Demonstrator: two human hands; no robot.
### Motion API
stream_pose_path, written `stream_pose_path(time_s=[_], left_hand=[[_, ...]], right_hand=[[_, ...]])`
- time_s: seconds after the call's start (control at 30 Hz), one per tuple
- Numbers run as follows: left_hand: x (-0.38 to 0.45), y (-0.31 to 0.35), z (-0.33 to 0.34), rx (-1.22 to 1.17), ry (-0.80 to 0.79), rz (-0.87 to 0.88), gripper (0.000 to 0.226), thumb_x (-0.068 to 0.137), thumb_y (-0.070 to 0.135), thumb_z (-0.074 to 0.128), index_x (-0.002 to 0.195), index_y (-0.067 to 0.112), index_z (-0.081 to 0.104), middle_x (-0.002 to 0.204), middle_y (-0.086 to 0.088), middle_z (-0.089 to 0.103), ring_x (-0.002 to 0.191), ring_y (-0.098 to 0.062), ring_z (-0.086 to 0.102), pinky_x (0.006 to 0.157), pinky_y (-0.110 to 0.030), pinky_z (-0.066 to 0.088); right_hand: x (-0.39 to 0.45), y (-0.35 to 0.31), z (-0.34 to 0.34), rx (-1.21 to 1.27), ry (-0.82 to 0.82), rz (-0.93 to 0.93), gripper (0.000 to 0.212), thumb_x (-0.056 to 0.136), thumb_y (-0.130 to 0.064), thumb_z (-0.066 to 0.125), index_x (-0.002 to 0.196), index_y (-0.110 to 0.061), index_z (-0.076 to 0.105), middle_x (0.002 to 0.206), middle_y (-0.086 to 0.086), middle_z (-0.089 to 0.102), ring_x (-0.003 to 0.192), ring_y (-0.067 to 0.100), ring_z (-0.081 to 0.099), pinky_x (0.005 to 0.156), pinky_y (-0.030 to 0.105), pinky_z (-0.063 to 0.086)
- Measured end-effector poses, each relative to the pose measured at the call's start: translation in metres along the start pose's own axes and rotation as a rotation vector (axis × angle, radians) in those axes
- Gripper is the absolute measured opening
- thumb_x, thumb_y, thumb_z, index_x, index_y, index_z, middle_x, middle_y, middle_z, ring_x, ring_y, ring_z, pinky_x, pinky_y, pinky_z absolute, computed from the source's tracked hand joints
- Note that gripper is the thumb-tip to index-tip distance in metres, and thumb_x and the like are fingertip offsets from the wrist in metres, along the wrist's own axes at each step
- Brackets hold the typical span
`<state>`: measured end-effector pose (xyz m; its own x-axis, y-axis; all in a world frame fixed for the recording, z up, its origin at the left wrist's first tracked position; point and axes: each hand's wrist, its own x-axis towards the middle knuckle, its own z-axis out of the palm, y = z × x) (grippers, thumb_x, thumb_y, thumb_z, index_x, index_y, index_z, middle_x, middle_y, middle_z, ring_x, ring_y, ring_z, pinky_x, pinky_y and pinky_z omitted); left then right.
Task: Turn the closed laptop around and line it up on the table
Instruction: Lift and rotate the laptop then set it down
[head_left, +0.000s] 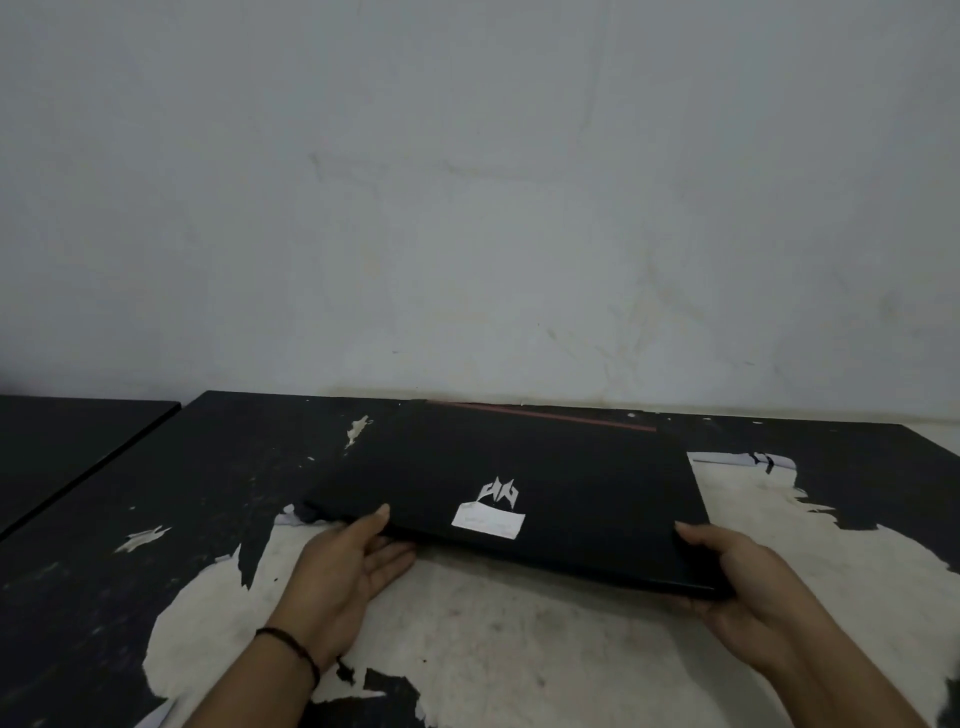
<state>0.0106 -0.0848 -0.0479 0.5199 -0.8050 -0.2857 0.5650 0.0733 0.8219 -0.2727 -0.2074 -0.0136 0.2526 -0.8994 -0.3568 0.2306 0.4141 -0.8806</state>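
Head view: closed laptop (514, 483) lies askew on tabletop (218, 467), far edge w/ red strip near wall (467, 182), near-right corner swung toward person. Left hand (358, 551) cupped at near-left edge, thumb on lid, fingers under; right hand (737, 577) clasps near-right corner, thumb on top. Both grip the laptop, prob. to lift near edge and pivot it. White label (488, 521) below logo. Judged: rotation underway, alignment w/ tabletop edge not yet done. Peeling surface may snag.
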Motion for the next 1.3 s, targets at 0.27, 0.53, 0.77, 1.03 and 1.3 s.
stream_pose_path(time_s=[0.27, 0.53, 0.77, 1.03, 1.3], left_hand=[[0.001, -0.001, 0.011, 0.245, 0.029, -0.004, 0.038, 0.089, 0.028, 0.061, 0.119, 0.007, 0.053, 0.103, -0.023, 0.068, 0.093, -0.03, 0.069, 0.073, -0.033, 0.056], [0.007, -0.005, 0.022, 0.274, 0.053, -0.003, 0.019, 0.09, 0.027, 0.059, 0.097, 0.009, 0.059, 0.097, -0.023, 0.069, 0.088, -0.026, 0.07, 0.068, -0.031, 0.058], [0.018, -0.007, 0.025, 0.254, 0.039, -0.037, 0.018, 0.09, 0.024, 0.06, 0.097, 0.008, 0.058, 0.101, -0.024, 0.069, 0.09, -0.026, 0.069, 0.058, -0.025, 0.06], [0.032, -0.005, 0.034, 0.32, 0.156, -0.078, 0.024, 0.091, 0.027, 0.058, 0.094, 0.003, 0.062, 0.089, -0.013, 0.072, 0.075, -0.019, 0.067, 0.044, -0.024, 0.056], [0.037, -0.004, 0.039, 0.39, 0.197, -0.138, 0.024, 0.091, 0.028, 0.059, 0.083, 0.006, 0.063, 0.08, -0.008, 0.072, 0.068, -0.017, 0.066, 0.043, -0.026, 0.051]], right_hand=[[0.036, -0.016, -0.012, -0.231, 0.192, -0.079, 0.007, 0.086, -0.011, 0.057, 0.085, -0.007, 0.062, 0.095, 0.017, 0.067, 0.087, 0.034, 0.063, 0.087, 0.051, 0.05], [0.071, -0.024, -0.017, -0.322, 0.22, -0.115, 0.011, 0.086, -0.013, 0.059, 0.081, -0.005, 0.064, 0.087, 0.016, 0.067, 0.083, 0.034, 0.063, 0.075, 0.045, 0.051], [0.091, -0.031, -0.014, -0.395, 0.191, -0.175, 0.01, 0.085, -0.015, 0.06, 0.086, -0.008, 0.068, 0.093, 0.014, 0.07, 0.087, 0.033, 0.065, 0.078, 0.042, 0.053], [0.109, -0.034, -0.003, -0.502, 0.228, -0.216, 0.035, 0.086, -0.021, 0.062, 0.117, -0.004, 0.063, 0.103, 0.012, 0.064, 0.088, 0.027, 0.06, 0.086, 0.043, 0.052], [0.121, -0.037, -0.002, -0.593, 0.288, -0.286, 0.044, 0.086, -0.023, 0.063, 0.124, -0.003, 0.058, 0.131, 0.017, 0.056, 0.098, 0.028, 0.053, 0.081, 0.035, 0.041]])
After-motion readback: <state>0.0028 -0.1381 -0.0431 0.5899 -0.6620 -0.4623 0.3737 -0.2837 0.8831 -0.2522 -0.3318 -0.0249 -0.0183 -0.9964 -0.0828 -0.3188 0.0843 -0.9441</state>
